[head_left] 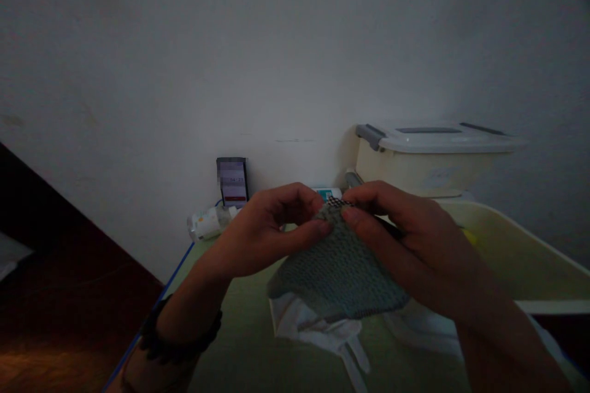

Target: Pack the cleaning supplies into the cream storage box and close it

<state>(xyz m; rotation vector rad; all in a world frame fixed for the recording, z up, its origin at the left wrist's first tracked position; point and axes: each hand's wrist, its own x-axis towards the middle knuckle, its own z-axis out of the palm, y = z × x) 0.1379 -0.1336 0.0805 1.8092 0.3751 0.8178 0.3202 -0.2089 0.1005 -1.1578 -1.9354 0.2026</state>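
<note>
A grey-green knitted piece [336, 276] hangs between my two hands above a green table [239, 344]. My left hand [262, 230] pinches its top edge with thumb and fingers closed. My right hand [405, 239] grips the same top edge from the right, fingers curled, with a small dark checked bit [335, 201] showing at the fingertips. A dark beaded bracelet [177, 344] sits on my left wrist. White cloth [318, 328] lies under the knitted piece.
A cream lidded plastic box [428, 156] stands at the back right by the wall. A pale tray or tub edge [520, 252] lies at the right. A phone [233, 181] leans on the wall, a small bottle [209, 223] lies beside it.
</note>
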